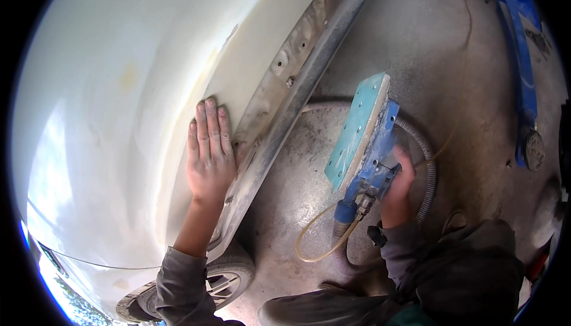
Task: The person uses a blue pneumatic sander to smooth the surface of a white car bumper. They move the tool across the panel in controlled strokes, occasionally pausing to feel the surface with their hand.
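My left hand (210,147) lies flat on the white car panel (101,118), fingers extended, beside its bare metal edge strip (285,64) with small holes. Faint yellowish patches mark the paint. To the right, my right hand (399,178) grips a dusty blue sander (375,165) by its handle, clear of the car, with its teal, perforated pad (354,133) tilted upward and facing left. A thin clear hose (309,228) and a ribbed grey hose (427,165) run from the tool, the latter looping across the floor.
A wheel (229,278) sits below the panel at the lower left. The grey concrete floor (404,35) lies beneath the tool. A blue metal jack or stand (523,88) with a small wheel stands at the right edge. My legs show along the bottom.
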Demonstrator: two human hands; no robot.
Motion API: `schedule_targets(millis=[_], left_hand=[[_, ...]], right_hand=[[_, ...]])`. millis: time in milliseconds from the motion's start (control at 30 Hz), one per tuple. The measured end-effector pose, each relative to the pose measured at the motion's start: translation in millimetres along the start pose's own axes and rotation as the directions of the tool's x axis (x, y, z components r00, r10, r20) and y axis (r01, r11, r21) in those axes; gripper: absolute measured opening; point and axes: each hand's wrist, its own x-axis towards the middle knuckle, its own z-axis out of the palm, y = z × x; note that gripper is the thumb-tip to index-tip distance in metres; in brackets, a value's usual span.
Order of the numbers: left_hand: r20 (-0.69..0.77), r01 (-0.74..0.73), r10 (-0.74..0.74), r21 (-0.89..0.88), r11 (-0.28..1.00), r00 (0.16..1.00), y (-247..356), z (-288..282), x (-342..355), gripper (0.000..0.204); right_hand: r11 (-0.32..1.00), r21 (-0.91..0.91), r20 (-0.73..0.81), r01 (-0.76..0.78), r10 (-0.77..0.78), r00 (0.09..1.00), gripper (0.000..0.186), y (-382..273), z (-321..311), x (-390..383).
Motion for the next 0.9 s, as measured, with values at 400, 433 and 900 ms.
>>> schedule_targets(millis=[400, 433, 900], left_hand=[[-0.021, 0.064, -0.064, -0.02, 0.998, 0.998, 6, -8, 38, 0.08], [-0.032, 0.084, -0.084, 0.011, 0.996, 0.996, 3, -5, 21, 0.079], [0.018, 0.218, -0.218, -0.025, 0.976, 0.976, -50, -18, -166, 0.075]], right_hand=[[0.723, -0.424, 0.407, 0.545, -0.386, 0.828, 0.059, -2, 76, 26], [0.603, -0.449, 0.481, 0.659, -0.458, 0.747, 0.06, 1, 86, 35], [-0.04, -0.607, 0.68, 0.794, -0.544, 0.492, 0.059, 16, 148, 83]])
